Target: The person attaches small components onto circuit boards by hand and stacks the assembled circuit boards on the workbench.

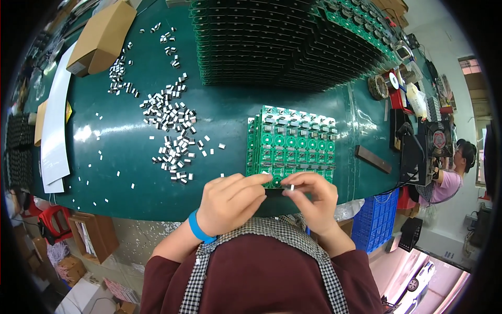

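At the table's front edge, my right hand (317, 201) pinches a small white piece (292, 187) between thumb and forefinger. My left hand (232, 203), with a blue band at the wrist, has its fingers bent together and the forefinger reaching over the front of a green circuit board (298, 140). What its fingertips hold, if anything, is hidden. Rows of round outlines and small mounted parts cover this board, which lies on top of other boards. Both hands hide part of its front edge. To the left lies a loose heap of small black-and-white components (170, 112).
Tall stacks of green circuit boards (261, 47) fill the table's back. A dark bar (373, 159) lies to the right, near a solder spool (391, 80) and a fan (439, 138). A cardboard box (102, 39) and white sheet (56, 120) are left. Another person (444, 180) sits far right.
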A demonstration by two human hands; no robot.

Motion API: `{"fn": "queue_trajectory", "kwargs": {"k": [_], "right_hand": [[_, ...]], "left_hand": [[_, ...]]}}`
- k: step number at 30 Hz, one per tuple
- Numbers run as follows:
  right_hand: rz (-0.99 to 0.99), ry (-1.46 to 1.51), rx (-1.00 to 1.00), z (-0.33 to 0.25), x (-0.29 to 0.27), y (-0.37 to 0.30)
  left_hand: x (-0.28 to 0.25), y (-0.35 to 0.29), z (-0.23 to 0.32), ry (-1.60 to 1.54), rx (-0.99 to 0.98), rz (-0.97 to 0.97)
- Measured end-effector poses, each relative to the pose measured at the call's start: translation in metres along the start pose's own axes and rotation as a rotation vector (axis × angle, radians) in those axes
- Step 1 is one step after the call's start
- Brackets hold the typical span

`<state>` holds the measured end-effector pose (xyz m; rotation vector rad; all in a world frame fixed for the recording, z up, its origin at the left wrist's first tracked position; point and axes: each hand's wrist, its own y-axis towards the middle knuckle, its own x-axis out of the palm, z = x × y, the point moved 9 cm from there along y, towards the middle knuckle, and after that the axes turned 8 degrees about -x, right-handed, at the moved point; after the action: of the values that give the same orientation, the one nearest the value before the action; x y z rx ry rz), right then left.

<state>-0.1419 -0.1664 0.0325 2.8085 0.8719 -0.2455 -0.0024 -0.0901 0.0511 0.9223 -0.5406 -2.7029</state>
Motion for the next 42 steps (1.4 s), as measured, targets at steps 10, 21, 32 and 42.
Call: {"fn": "queue_trajectory", "kwargs": {"k": [10,21,32,42], "right_hand": [[-0.136,-0.434,-0.432,-0.033,0.01,0.014],[-0.169,-0.738,-0.608,-0.047,0.04,0.023],[-0.205,-0.802,-0.658,-0.046,0.044,0.021],[-0.203,-0.839,-0.724,-0.046,0.046,0.017]], "left_hand": [[-0.022,-0.025,-0.019,0.303,0.054,0.023],[-0.044,-0.064,-0.076,0.481,-0.561,0.047],[-0.054,-0.08,-0.095,0.311,-0.624,0.174],[-0.055,-0.066,-0.077,0.478,-0.454,0.2]]}}
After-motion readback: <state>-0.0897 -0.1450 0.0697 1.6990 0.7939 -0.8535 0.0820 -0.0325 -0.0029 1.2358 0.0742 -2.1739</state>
